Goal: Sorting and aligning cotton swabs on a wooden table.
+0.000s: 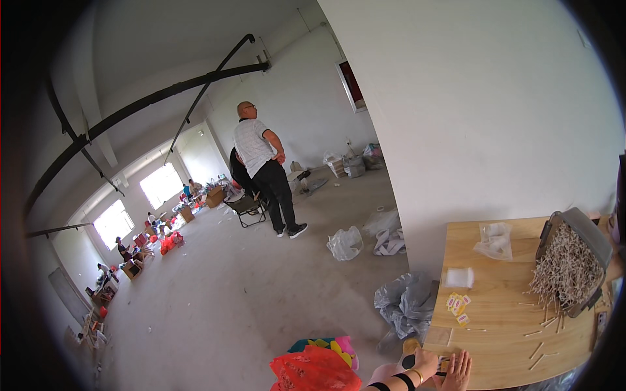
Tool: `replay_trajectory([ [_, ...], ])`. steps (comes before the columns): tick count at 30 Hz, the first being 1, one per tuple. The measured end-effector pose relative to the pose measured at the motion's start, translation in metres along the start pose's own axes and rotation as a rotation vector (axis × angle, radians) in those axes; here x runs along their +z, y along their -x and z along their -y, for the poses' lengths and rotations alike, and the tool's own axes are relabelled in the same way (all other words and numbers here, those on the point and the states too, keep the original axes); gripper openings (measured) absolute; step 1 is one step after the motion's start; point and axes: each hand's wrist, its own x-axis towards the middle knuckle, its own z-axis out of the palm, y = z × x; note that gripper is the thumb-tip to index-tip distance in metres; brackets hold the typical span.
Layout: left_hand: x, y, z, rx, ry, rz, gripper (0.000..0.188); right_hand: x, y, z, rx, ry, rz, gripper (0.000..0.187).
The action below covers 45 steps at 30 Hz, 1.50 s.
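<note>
My left hand (pixel 424 360), with a black band and a bracelet on its wrist, grips a small packet of thin sticks (pixel 443 363) at the near left corner of the wooden table (pixel 495 326). Right beside it, my right hand (pixel 459 373) has its fingers spread and rests against the packet. A tilted grey tray (pixel 578 225) at the table's right holds a heap of thin wooden sticks (pixel 566 268). Several loose sticks (pixel 540 332) lie scattered in front of it. Small yellow packets (pixel 457 304) lie near the table's left edge.
On the table are a small white bag (pixel 459 277) and a clear plastic bag (pixel 493 240). Grey plastic sheeting (pixel 405 301) and a red bag (pixel 313 370) lie on the floor to the left. A person (pixel 264 166) stands farther off, and others sit by boxes near the windows.
</note>
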Motion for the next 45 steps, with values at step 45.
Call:
replay_trajectory([
  [45,0.005,0.037,0.035,-0.175,0.590,-0.062,0.022,0.009,-0.005,0.018,0.020,0.011,0.094,0.073],
])
